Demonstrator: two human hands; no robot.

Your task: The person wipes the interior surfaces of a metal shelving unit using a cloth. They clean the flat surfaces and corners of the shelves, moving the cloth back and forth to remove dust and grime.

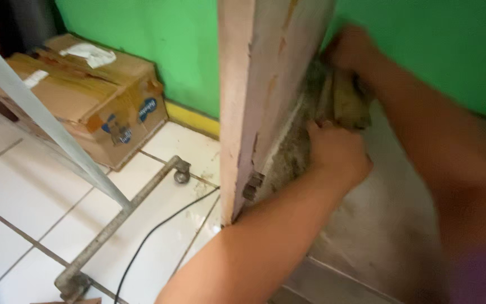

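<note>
Behind wooden panel (pixel 265 84) | left hand (pixel 338 152), right hand (pixel 351 50) | fingers clutching grimy cloth (pixel 347 104)

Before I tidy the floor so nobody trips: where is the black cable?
In the head view the black cable lies on the white floor tiles at lower centre-left, between the wheeled metal bar and the wooden panel's bottom corner.

Blurred hands, cut-off edges

The right hand (pixel 351 50) is motion-blurred (grip unreadable); the wooden panel (pixel 265 84) runs off at 12 o'clock, and the cardboard box (pixel 80 90) is partly hidden behind a metal bar (pixel 40 112).
</note>
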